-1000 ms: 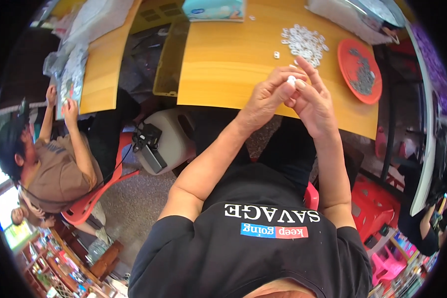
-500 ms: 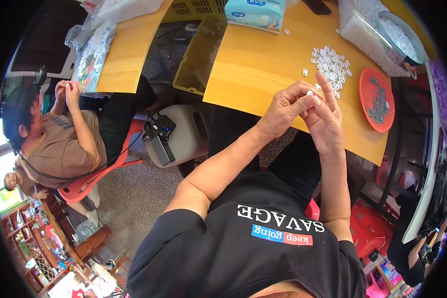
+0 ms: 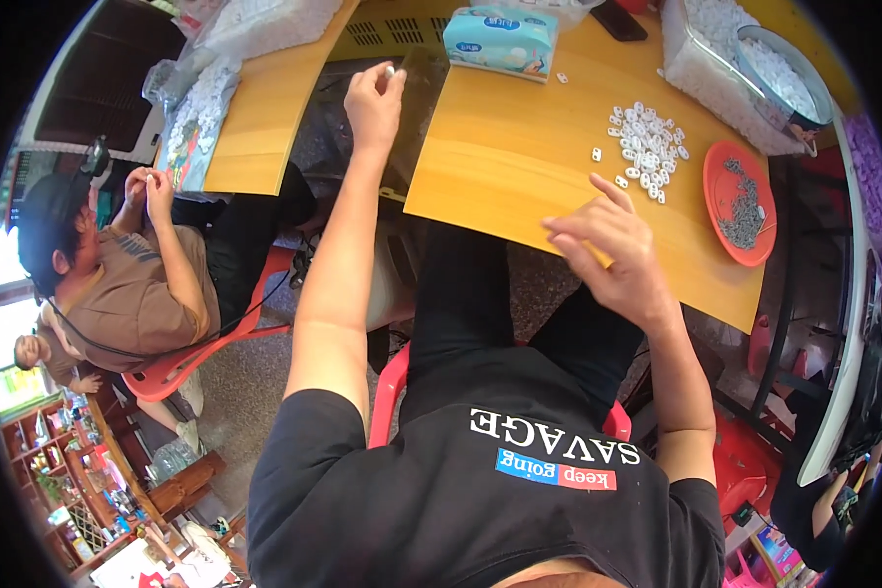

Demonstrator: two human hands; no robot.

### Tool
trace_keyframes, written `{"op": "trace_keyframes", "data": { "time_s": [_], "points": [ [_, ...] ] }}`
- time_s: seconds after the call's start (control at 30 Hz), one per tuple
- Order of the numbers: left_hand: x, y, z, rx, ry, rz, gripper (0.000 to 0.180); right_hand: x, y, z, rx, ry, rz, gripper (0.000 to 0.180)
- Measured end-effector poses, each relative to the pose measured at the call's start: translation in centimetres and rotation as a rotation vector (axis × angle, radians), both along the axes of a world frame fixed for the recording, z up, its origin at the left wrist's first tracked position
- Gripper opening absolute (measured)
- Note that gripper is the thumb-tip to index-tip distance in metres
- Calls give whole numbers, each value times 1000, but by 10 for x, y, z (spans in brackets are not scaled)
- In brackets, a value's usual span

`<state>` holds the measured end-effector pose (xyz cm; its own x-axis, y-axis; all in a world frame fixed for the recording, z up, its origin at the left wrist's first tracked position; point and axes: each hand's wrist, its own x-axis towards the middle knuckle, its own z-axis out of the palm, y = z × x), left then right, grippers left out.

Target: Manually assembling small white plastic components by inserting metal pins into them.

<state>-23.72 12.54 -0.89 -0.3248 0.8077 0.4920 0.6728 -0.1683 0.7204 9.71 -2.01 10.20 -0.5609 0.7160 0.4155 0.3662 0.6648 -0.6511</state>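
Raised at the far left, beyond the table's left edge, my left hand pinches a small white plastic piece between thumb and fingertips. My right hand hovers over the table's near edge, its fingers apart and nothing visible in them. Just beyond it lies a loose pile of small white oval pieces, each with dark holes. A red plate to the right carries many tiny grey metal parts.
A blue tissue pack and a dark phone lie toward the back of the wooden table. A clear bin and a round tub hold white pieces. At the left, a co-worker sits by another table.
My hands were together over the table's near edge. Now the left has swung far out to the left with the white piece, and the right has dropped slightly and spread its fingers.
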Motion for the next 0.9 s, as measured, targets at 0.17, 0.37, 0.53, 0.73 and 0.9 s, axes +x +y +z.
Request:
{"op": "trace_keyframes", "data": {
  "time_s": [0.17,0.37,0.53,0.73,0.9],
  "points": [
    [-52,26,-37,-332,-2,14,88,-27,2,18,213,-179,326,12],
    [44,-24,15,-33,-331,-247,35,-55,11,42,226,-321,644,14],
    [73,-100,97,197,-627,-1173,57,-66,16,68,66,-308,902,22],
    [83,-172,133,77,-237,-1197,54,-53,8,94,-287,-370,1131,29],
    [68,-215,131,-28,-656,-1049,54,-68,-1,122,-142,-453,1220,31]
  ]
}}
